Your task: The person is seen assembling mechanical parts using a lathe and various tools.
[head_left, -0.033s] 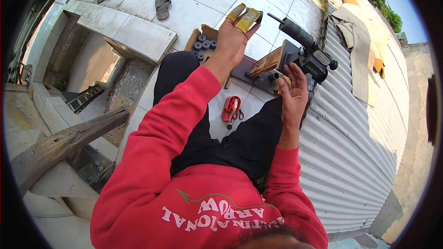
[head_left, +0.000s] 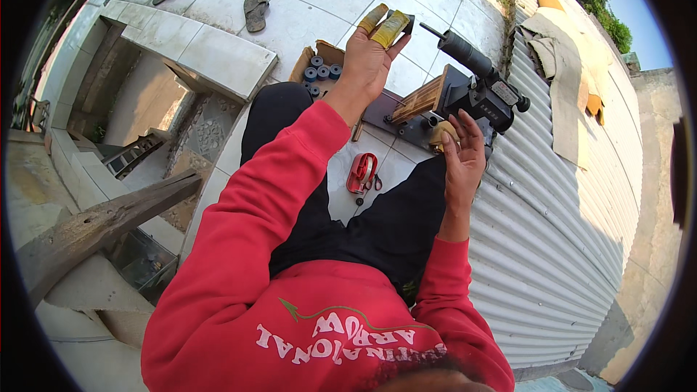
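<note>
My left hand [head_left: 365, 62] is raised in front of me, with yellow wrapping around two of its fingers. They close on a short dark cylinder [head_left: 410, 24], mostly hidden behind the fingers. Lower down on the right, my right hand [head_left: 465, 156] has its fingers and thumb apart, with no held thing showing. A rounded yellowish shape [head_left: 439, 135] shows beside its thumb; whether it is a wrapped finger or a machine part, I cannot tell. Just beyond stands a black motor-driven machine [head_left: 490, 98] with a dark roller [head_left: 465, 52] ending in a thin rod, close to the left hand.
A wooden block [head_left: 421, 100] is fixed by the machine's base plate. A cardboard box [head_left: 299, 64] holds several blue-grey rollers [head_left: 311, 73]. Between my legs lie a red strap roll [head_left: 361, 173] and small scissors [head_left: 377, 183]. Corrugated sheeting [head_left: 552, 247] runs along the right; a walled opening [head_left: 192, 51] drops away left.
My right hand has shifted slightly downward, and more of the yellowish shape beside it shows. My left hand stays nearly in place with the cylinder.
</note>
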A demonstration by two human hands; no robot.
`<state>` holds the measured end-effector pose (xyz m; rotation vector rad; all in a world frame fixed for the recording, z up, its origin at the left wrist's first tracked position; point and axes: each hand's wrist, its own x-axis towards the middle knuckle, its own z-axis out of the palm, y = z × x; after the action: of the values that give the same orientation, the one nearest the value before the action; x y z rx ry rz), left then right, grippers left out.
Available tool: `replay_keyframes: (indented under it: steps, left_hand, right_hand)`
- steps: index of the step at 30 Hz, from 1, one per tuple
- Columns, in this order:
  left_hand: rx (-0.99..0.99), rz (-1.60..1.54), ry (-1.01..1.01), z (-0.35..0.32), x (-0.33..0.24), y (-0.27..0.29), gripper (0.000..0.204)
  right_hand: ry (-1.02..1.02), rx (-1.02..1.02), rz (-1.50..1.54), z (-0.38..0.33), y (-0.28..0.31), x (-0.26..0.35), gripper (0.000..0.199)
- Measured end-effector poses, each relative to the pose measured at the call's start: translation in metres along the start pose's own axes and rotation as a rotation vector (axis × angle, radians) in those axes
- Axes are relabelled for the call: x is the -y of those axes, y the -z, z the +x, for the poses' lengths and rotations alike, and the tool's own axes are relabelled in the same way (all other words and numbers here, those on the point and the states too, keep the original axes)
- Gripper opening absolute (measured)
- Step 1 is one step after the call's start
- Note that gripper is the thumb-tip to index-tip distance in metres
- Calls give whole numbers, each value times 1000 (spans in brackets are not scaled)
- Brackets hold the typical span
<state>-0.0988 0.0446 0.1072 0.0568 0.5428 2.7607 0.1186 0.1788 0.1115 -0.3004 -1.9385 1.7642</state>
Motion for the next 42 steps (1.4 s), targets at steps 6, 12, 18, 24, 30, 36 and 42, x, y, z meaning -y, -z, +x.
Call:
replay_keyframes:
  steps: [6,12,18,24,30,36,42]
  left_hand:
    - [40,27,-17,8,13,-6,41]
    - [92,138,6,3,26,-19,50]
    - [68,122,-41,-3,40,-25,65]
    - [13,205,-46,-6,44,-35,66]
    - [-4,139,39,-8,44,-34,67]
    - [69,96,134,-1,46,-24,53]
    - [201,12,171,2,45,-8,42]
  right_hand:
    - [133,-144,-828,-79,66,-32,33]
    - [129,-295,-935,-92,83,-34,21]
    - [50,-351,-1051,-111,112,-41,20]
    - [46,-348,-1094,-121,117,-42,20]
    - [50,-338,-1108,-116,113,-42,20]
    - [58,-329,-1113,-111,114,-44,20]
    - [41,-336,-1121,-109,109,-41,19]
